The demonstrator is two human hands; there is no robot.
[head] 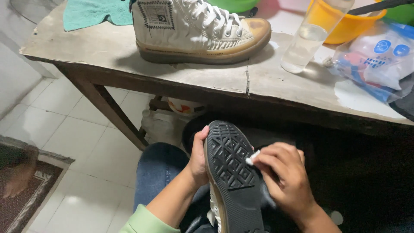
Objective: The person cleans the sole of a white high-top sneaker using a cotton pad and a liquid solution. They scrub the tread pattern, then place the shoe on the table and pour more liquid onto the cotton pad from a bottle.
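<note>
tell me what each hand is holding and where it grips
The left hand holds a shoe, sole up, by the sole's edge near the toe. The right hand pinches a small white piece by its end against the sole.

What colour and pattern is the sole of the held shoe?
Black sole with a moulded diamond grid, seen in the head view.

Black diamond-tread sole with tan edge; white laced shoe with tan rim; teal cloth; orange bowl; grey worktop; white floor tiles.
</note>
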